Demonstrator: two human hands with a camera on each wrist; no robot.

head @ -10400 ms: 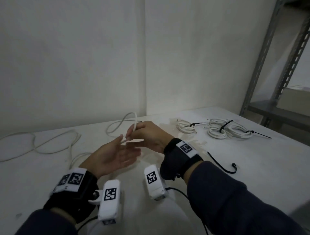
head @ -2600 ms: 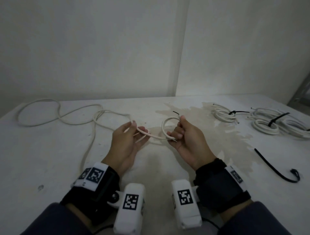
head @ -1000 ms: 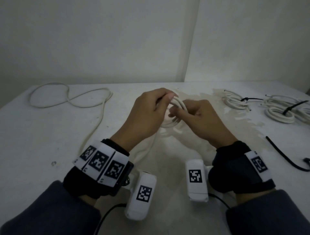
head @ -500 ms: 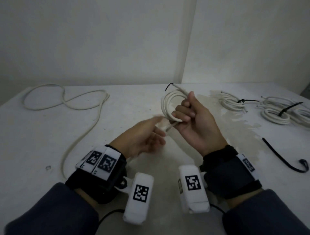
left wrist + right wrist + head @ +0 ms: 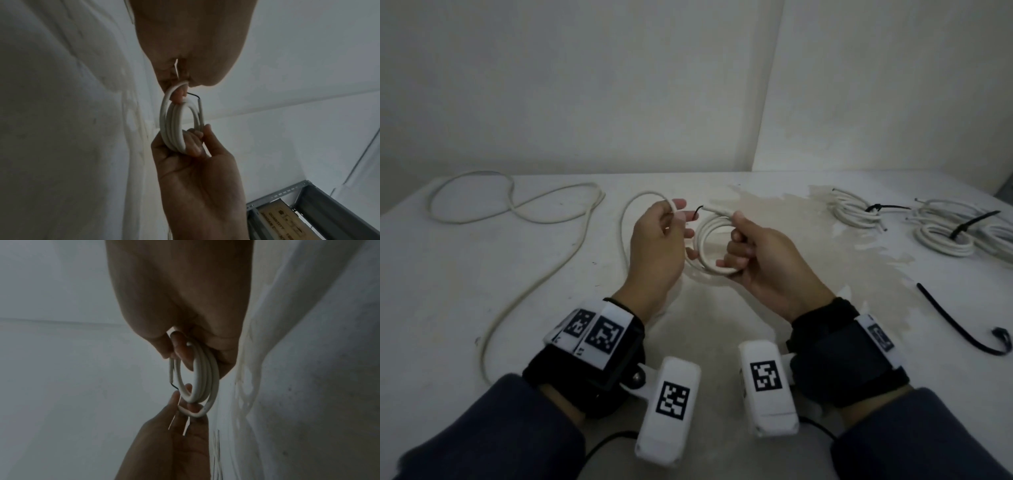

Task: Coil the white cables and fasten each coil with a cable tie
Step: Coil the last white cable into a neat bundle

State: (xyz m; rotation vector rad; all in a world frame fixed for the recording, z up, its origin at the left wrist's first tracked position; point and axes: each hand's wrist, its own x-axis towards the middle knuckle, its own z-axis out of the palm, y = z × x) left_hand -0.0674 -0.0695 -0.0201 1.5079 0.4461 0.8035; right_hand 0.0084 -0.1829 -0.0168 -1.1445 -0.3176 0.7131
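Coil (image 5: 710,248) of white cable: centre of the head view, held clear above the table (image 5: 448,281), a few turns stacked. Right hand (image 5: 763,263) has its fingers curled through and around the near side of the coil, thumb pressing the stripped cable end (image 5: 717,208) against the top of the stack. Judgement: this grip serves as the fixed former, keeping the turns together while more cable is fed on.

Left hand (image 5: 657,240) sits just left of the coil, fingertips pinching the running cable (image 5: 650,196) where it arcs over toward the coil. Judgement: it is laying the next turn, guiding slack so it lands alongside the others. In the left wrist view that strand runs over the outside of the stack.

The loose remainder (image 5: 534,284) trails down the left of the head view and snakes to the upper left, so a good length is not yet wound.

Finished coils (image 5: 941,236) with black ties lie at the right edge; one more tied coil (image 5: 854,210) is just left of them. A spare black cable tie (image 5: 959,325) lies at lower right, well apart from both hands, presumably for this coil.

Not resolvable:
- Exact turn count; both wrist views are dim.
- Left palm hidden in the head view.
- Far right coils cut off by the frame edge, so their number is uncertain.
- Short dark wire at the cable tip; detail too small to read.
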